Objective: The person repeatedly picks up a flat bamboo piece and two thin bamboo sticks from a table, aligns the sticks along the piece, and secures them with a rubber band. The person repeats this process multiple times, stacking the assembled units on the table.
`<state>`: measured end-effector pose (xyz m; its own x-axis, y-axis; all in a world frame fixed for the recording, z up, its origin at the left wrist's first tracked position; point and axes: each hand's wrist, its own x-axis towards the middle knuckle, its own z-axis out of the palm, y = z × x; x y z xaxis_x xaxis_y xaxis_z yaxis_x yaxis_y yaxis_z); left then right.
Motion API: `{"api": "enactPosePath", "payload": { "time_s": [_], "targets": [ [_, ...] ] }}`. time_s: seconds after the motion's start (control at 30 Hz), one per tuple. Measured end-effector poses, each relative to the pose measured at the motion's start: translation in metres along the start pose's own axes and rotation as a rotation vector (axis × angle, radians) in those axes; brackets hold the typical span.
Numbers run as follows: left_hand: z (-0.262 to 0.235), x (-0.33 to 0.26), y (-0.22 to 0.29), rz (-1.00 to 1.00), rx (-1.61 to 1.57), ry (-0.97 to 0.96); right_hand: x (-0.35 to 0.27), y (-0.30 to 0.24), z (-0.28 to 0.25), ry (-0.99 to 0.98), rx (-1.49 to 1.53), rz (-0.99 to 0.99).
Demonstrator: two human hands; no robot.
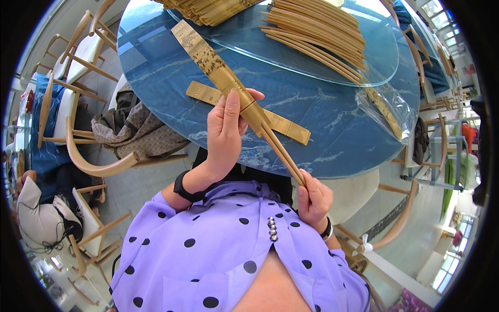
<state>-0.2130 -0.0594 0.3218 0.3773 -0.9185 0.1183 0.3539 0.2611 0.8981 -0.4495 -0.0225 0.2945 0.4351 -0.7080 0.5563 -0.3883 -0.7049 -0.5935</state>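
Note:
My left hand [223,132] pinches a long gold chopstick sleeve [210,62] with dark printing, held slanted above the table's near edge. A pair of wooden chopsticks [283,156] sticks out of the sleeve's lower end; how far they reach inside is hidden. My right hand [314,200] is closed on their free ends, close to my body. Below the held sleeve, another gold sleeve [291,130] lies crosswise on the blue cloth, its middle covered by my left hand and the held sleeve.
A round table [161,93] with a blue marbled cloth carries a glass turntable [249,57]. On it lie a pile of chopsticks [317,39] and a stack of gold sleeves [213,13]. A clear plastic bag [387,112] sits at right. Wooden chairs [99,169] surround it, one holding a patterned garment [138,125].

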Motion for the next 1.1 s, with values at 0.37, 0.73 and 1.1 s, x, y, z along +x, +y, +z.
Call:
{"api": "enactPosePath", "payload": {
  "time_s": [0.37, 0.73, 1.1],
  "targets": [
    [0.003, -0.011, -0.006, -0.075, 0.055, -0.067, 0.007, -0.006, 0.005, 0.014, 0.002, 0.032],
    [0.001, -0.019, -0.016, 0.035, 0.211, -0.105, 0.010, -0.006, 0.004, 0.048, -0.018, 0.002],
    [0.005, 0.000, -0.006, -0.045, 0.116, -0.078, 0.015, -0.006, 0.008, -0.011, 0.036, 0.047]
  ]
}}
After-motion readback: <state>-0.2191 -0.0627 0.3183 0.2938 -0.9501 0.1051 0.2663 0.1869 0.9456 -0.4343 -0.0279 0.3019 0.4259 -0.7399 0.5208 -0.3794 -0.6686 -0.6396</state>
